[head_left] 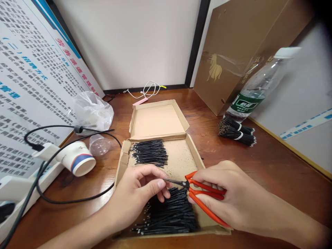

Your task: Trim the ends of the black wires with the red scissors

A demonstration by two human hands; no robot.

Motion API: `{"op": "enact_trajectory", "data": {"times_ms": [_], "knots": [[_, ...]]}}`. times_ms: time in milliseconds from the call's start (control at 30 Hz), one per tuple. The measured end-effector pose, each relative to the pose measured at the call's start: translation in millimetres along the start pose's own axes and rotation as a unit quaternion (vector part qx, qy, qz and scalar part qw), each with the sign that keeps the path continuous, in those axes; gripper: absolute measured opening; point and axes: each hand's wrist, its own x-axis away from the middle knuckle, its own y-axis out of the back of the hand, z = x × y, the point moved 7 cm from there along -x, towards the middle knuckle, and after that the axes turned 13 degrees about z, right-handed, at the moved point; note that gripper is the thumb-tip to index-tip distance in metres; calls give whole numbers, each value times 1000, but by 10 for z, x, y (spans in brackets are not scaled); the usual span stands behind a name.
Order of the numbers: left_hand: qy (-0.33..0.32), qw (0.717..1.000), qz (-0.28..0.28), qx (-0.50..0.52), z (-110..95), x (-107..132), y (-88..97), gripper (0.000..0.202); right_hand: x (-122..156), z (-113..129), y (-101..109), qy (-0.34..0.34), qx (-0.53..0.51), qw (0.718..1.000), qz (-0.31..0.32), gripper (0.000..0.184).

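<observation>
My right hand [233, 197] is closed round red-handled snips [204, 193], whose dark tips point left. My left hand [141, 190] pinches something thin at those tips, probably one black wire; it is too small to make out. Both hands hover over a shallow open cardboard box [158, 121]. A loose pile of short black wires [171, 214] lies in the box under my hands. A second, smaller pile of black wires [149, 152] lies further back in the box.
Two bound wire bundles [236, 131] lie by a plastic bottle [256, 90] and a brown carton [233, 52] at the right. A paper cup [77, 159], black cable [77, 199], plastic bag [92, 110] and printed board [31, 86] are at the left.
</observation>
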Motion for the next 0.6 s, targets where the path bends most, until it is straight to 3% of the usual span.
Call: {"op": "enact_trajectory", "data": {"times_ms": [233,400,600], "knots": [[2,1000,2,1,-7,-7,-5,15,-5,18,2,13,9,1000,-2,14],[5,1000,2,-2,-4,-1,-1,16,-10,29,4,49,15,998,-26,24],[9,1000,-5,-2,3,11,11,16,19,-38,-28,-5,-1,1000,-5,14]]}}
